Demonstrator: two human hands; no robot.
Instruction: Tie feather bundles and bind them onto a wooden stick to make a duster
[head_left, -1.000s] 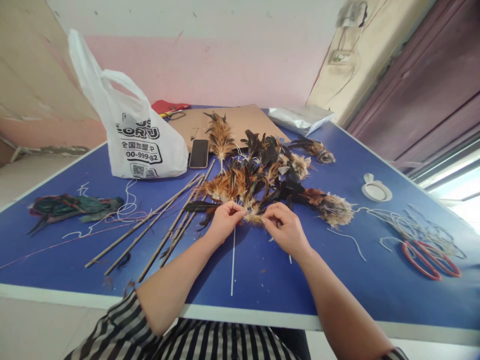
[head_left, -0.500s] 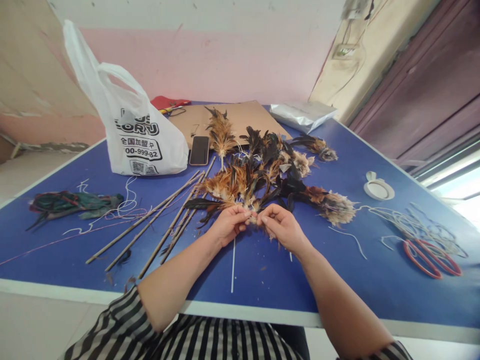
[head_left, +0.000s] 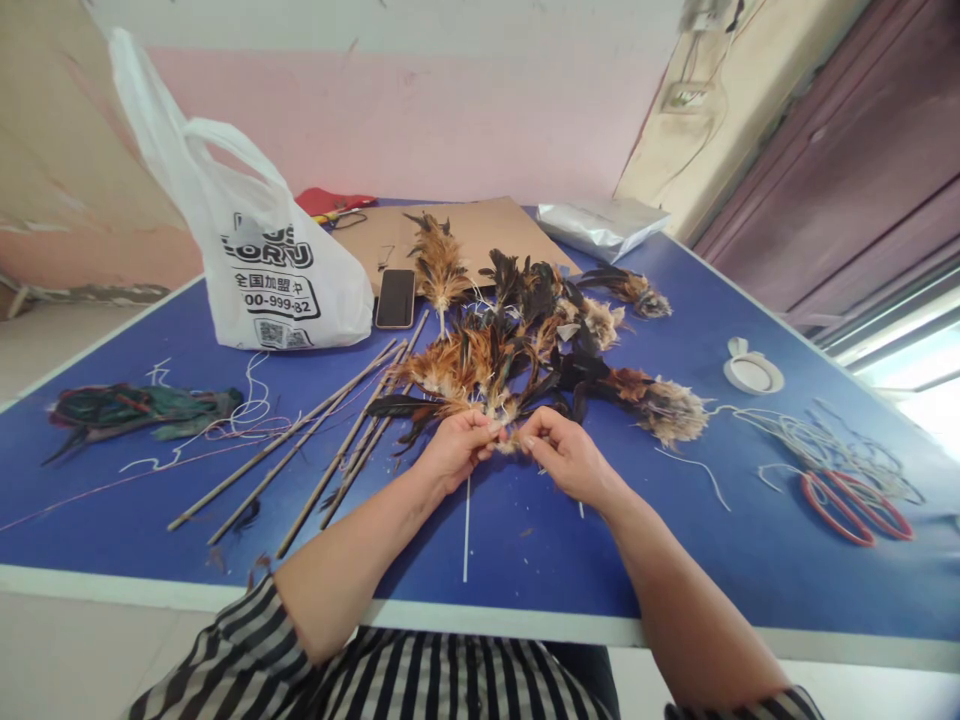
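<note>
My left hand (head_left: 466, 447) is closed in a pinch, and so is my right hand (head_left: 564, 455) just beside it. Between their fingertips stretches a small fluffy tan feather (head_left: 512, 442). A thin white stick (head_left: 467, 530) runs from under my left hand toward the table's front edge; whether the fingers touch it is hidden. Just beyond both hands lies a pile of brown and black feathers (head_left: 450, 365) with pale ends toward me. A dark feather bundle with a fluffy grey base (head_left: 671, 410) lies right of my right hand.
Several thin wooden sticks (head_left: 289, 455) lie at left, near a dark green feather bundle (head_left: 142, 405) and loose string. Behind stand a white plastic bag (head_left: 262, 270), a phone (head_left: 396, 299) and cardboard (head_left: 495, 225). At right are red-handled scissors (head_left: 855, 505), cord (head_left: 817, 440) and a tape roll (head_left: 754, 372).
My right hand has moved slightly right, away from my left, so more of the small feather shows between them. The whole view has shifted a little.
</note>
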